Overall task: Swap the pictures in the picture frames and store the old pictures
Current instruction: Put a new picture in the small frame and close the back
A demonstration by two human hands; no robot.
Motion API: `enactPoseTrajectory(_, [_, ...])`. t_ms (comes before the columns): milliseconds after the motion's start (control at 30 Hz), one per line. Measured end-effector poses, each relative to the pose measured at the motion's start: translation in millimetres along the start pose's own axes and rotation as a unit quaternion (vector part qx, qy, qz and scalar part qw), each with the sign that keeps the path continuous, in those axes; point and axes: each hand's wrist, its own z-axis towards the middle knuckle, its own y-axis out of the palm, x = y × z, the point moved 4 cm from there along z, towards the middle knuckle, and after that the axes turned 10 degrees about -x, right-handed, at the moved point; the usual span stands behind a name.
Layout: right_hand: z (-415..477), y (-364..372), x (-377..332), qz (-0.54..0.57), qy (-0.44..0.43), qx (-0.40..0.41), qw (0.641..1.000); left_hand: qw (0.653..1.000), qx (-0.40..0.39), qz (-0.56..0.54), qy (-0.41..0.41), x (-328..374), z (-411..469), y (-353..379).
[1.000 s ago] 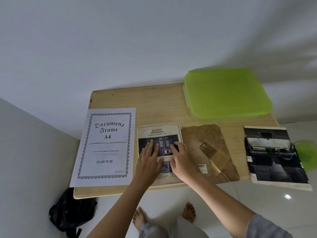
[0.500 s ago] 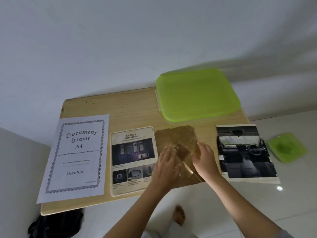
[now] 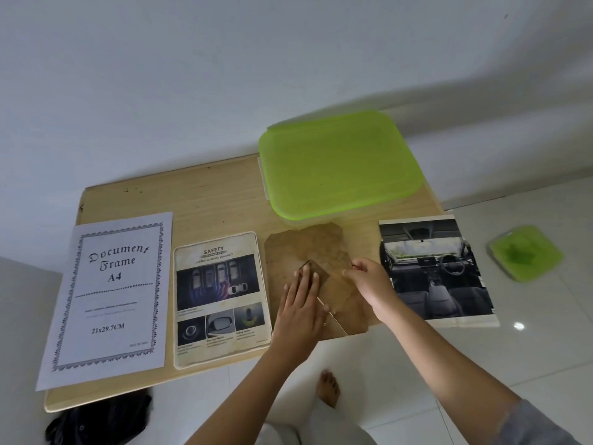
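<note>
Head view, landmark: a brown backing board [image 3: 305,245] lies flat near the front edge of a wooden table [image 3: 208,200].
Left hand: the left hand [image 3: 301,303] rests palm down on the board's near half, fingers straight and together, holding nothing and pressing the board flat.
Right hand: the right hand [image 3: 369,279] is at the board's right edge, thumb and fingers closed narrowly in a pinch on the board; what small part it holds is too small to tell.
Stand flap: a hinged flap [image 3: 333,284] on the board runs between the two hands.
Left of the board: a safety picture [image 3: 221,300] lies face up just beside it, on what looks like the frame's front pane.
Further left: a sheet printed "Document Frame A4" [image 3: 112,293] lies face up, overhanging the table's front edge.
Right of the board: a car interior picture [image 3: 433,271] lies face up, partly off the table.
Behind the board: a box with a green lid [image 3: 340,162], closed.
Progress, as I judge it: the frame is apart and its back is off. Closing the frame is not yet done, and no picture is in the box yet. I cannot tell which picture is the old one.
</note>
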Motion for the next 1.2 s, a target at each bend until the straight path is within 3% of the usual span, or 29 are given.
enactPoseTrajectory(267, [-14, 2, 5, 0.158, -0.037, -0.014, 0.987, 0.998, 0.034, -0.04, 0.042, 4, -4, -7])
enactPoseTrajectory(467, [-36, -17, 12, 0.207, -0.053, 0.063, 0.975, 0.998, 0.055, -0.013, 0.015, 20, -7, -24])
enactPoseTrajectory(767, [-73, 28, 18, 0.248, -0.044, 0.12, 0.96, 0.986, -0.036, -0.152, -0.056, -17, -49, -60])
enactPoseTrajectory(967, [-72, 117, -7, 0.217, -0.07, 0.085, 0.97, 0.967, -0.011, -0.234, -0.104, -100, -94, -79])
enactPoseTrajectory(1200, [-59, 195, -38, 0.053, -0.15, 0.097, 0.983, 0.95, 0.026, -0.257, -0.176, -166, -118, -96])
